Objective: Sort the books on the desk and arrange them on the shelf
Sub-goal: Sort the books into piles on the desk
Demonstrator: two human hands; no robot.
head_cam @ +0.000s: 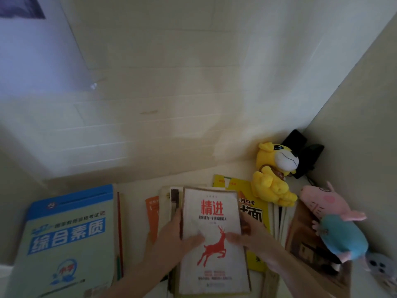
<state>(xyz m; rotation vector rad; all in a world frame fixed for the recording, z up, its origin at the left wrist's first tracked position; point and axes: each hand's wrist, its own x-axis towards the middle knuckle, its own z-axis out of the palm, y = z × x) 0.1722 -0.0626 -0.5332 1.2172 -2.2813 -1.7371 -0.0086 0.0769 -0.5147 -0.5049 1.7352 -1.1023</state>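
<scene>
Your left hand (173,232) and right hand (249,233) gripped the white book (214,244) by its sides, likely to lift it squarely off the pile (166,203) at the desk's (133,211) front edge.

This is a home study corner. A pale desk (137,190) sits where cream panelled walls (171,82) meet. Exam workbooks (68,237) lie spread from 8 to 5 o'clock. A yellow plush toy (272,177) and a pink pig plush (335,218) sit at 4 o'clock, and a poster (32,50) hangs at 10 o'clock.
</scene>
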